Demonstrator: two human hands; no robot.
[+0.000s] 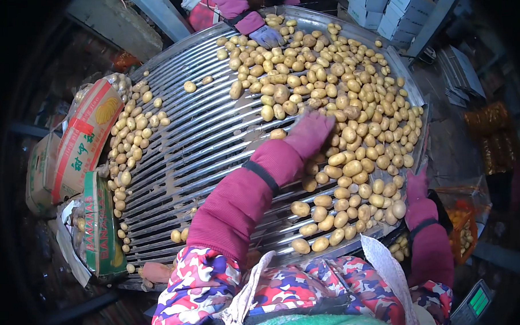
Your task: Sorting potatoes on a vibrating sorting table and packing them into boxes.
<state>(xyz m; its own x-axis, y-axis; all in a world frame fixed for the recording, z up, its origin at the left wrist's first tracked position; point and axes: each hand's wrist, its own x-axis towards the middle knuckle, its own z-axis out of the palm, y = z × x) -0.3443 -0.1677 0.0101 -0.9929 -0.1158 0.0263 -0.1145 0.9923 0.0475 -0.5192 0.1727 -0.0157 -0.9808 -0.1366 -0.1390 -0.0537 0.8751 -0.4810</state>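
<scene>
A slatted metal sorting table (190, 139) fills the middle of the view, with a thick spread of potatoes (352, 86) over its far and right parts. My left hand (312, 128), in a pink glove and maroon sleeve, reaches across the slats and touches the potatoes at the near edge of the pile; it is blurred and its fingertips are partly hidden. At the table's right rim my right hand (416, 185), also pink-gloved, is beside the outermost potatoes, its fingers blurred. Whether either hand holds a potato does not show.
A co-worker's gloved hand (267, 36) touches potatoes at the far edge. Banana cartons (87, 138) line the left side, with small potatoes beside them. White boxes (392, 11) are stacked at the back right. An orange mesh bag (470, 232) and a lit digital display (478, 300) are at the lower right.
</scene>
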